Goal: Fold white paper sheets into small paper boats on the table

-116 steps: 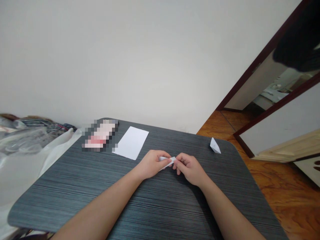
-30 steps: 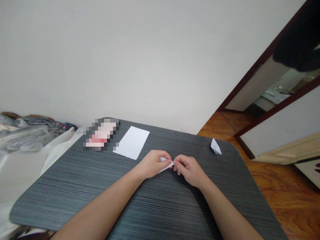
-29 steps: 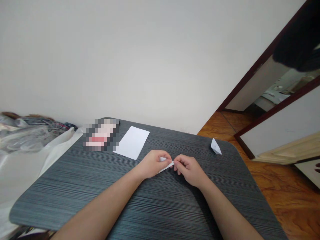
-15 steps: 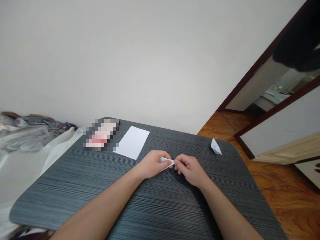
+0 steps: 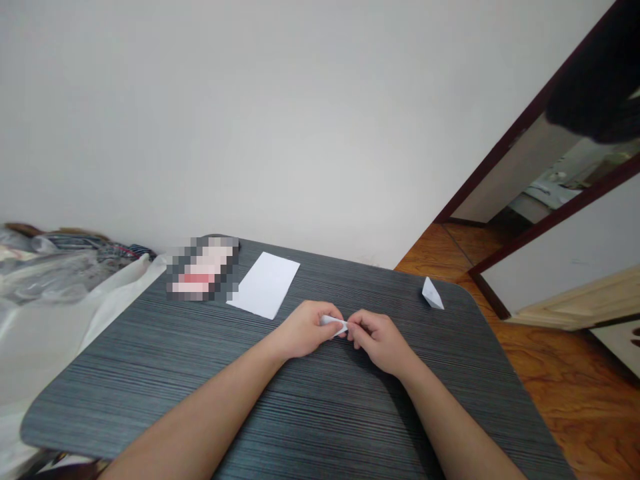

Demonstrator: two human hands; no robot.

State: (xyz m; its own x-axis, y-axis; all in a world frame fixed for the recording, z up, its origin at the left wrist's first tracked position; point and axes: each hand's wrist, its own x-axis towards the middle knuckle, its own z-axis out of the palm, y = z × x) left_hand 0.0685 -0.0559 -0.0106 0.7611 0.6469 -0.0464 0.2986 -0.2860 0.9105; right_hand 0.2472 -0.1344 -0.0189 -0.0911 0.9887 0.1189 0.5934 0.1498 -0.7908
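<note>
Between my two hands is a small piece of folded white paper [image 5: 329, 321], held just above the middle of the table. My left hand [image 5: 306, 328] is closed around its left part, thumb on the near side and fingers behind. The fingertips of my right hand [image 5: 376, 339] pinch its right tip. Much of the paper is hidden by the fingers. Up and to the left of my hands lies a flat white paper sheet or stack [image 5: 267, 285]. A small folded paper shape [image 5: 432, 294] rests near the far right corner of the table.
The dark wood-grain table [image 5: 320, 413] has rounded corners and meets a pale wall [image 5: 300, 133]. A pixelated pink and black item [image 5: 203, 270] lies at its far left. Plastic-wrapped things [image 5: 70, 267] are heaped off the left side. A doorway and wooden floor [image 5: 565, 380] are at the right.
Both hands have stayed nearly in place on the folded paper. My right hand has shifted very slightly left, and less of the paper's lower edge shows.
</note>
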